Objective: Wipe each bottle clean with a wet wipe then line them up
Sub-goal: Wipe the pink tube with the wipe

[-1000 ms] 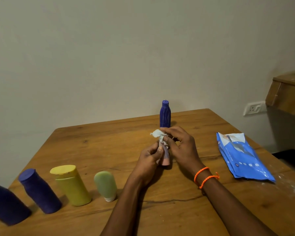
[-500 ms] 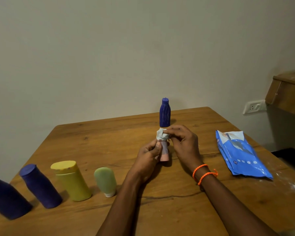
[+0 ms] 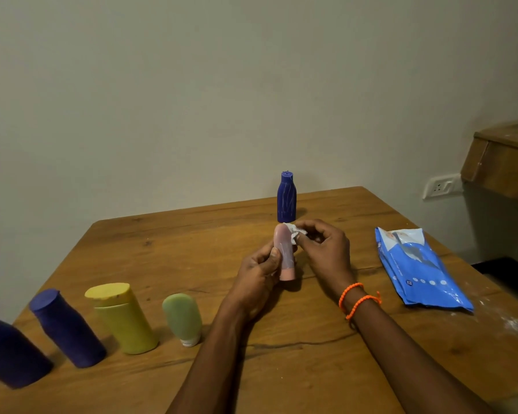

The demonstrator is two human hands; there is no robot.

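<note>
**Pink bottle held upright between the hands, wipe at its top**

The pink bottle [image 3: 286,252] stands nearly upright, its long axis vertical and cap end down, just above the worktop [image 3: 168,249] at mid-table. The left hand [image 3: 259,277] grips it from the left side, thumb curled across the lower body. The right hand [image 3: 323,249] lies just to the right, its fingertips pinching a crumpled wet wipe [image 3: 295,236] against the bottle's upper right shoulder. Both hands are thus in contact; the left alone bears the bottle. Four bottles form a row at the near left edge, ending in the green bottle [image 3: 183,316], next to the yellow bottle [image 3: 123,318]. The free slot lies to the left and nearer the person, on the holding hand's side. A blue ribbed bottle [image 3: 286,197] stands apart behind the hands, probably unwiped. The wipe pack [image 3: 419,270] lies to the right
</note>
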